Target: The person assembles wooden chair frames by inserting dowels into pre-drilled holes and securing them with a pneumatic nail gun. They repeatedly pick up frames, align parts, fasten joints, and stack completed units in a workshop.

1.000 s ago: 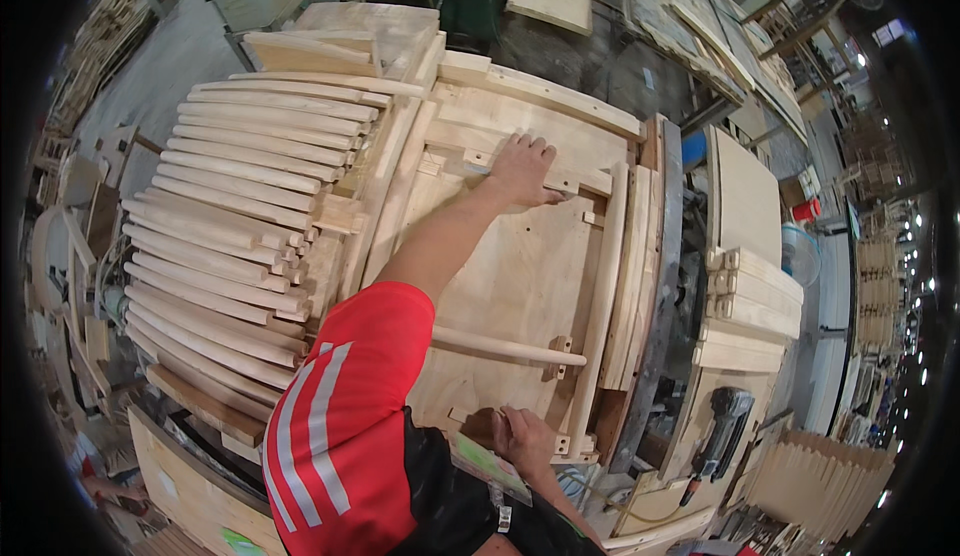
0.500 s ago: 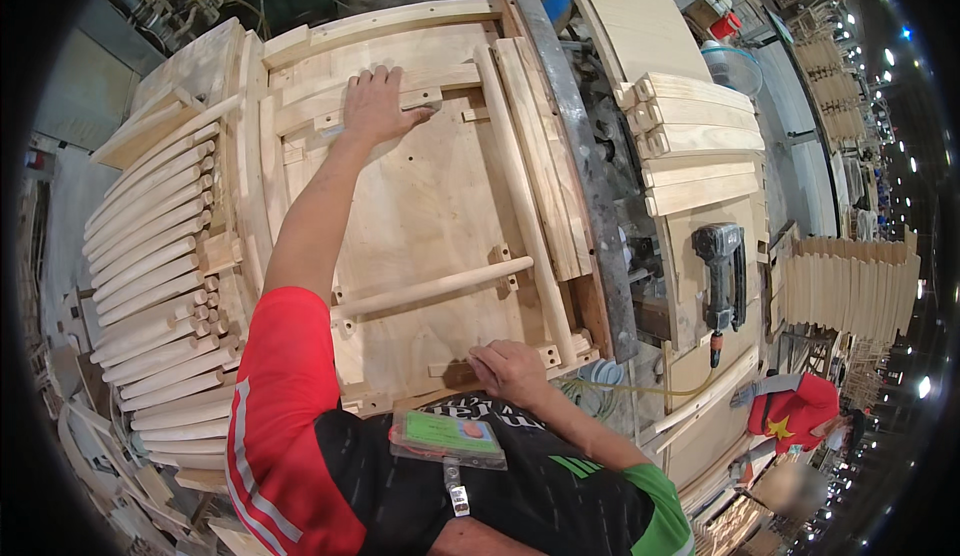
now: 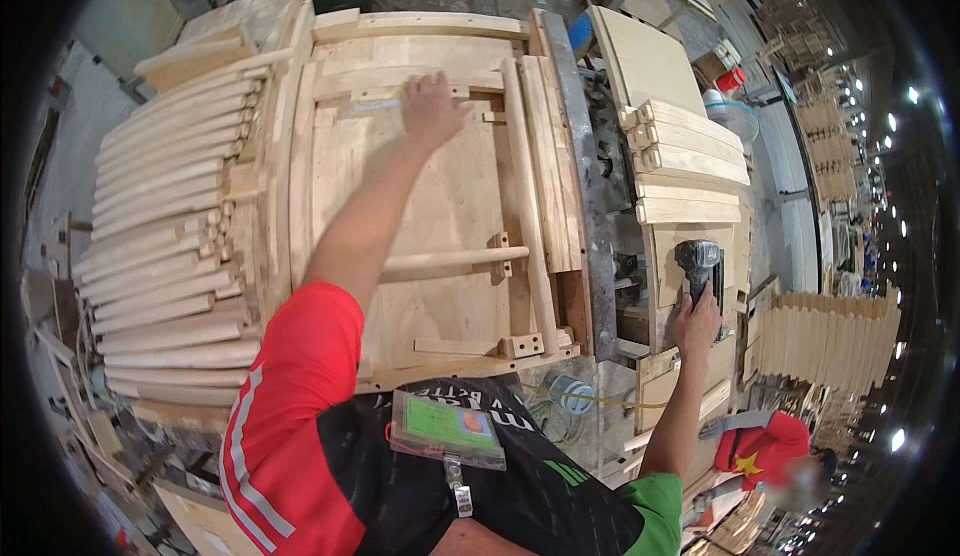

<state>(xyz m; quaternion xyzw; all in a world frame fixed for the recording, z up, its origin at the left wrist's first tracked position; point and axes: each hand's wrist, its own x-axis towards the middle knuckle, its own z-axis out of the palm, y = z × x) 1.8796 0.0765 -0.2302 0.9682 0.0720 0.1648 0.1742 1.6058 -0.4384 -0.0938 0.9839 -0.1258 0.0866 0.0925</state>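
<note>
Plywood board (image 3: 450,191) | left fingers (image 3: 427,88) spread at rail (image 3: 360,82) | right fingers (image 3: 709,306) gripping nail gun (image 3: 699,254)

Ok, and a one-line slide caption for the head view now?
Left hand at a crosswise wooden rail, right hand on a black power tool.

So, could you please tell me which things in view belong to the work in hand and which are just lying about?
Seemingly part of it:
black power tool, at the right hand
top rail, by the left hand
round crossbar
flat wooden panel beneath

Probably just lying about:
red container
wavy-edged wood stack
</note>
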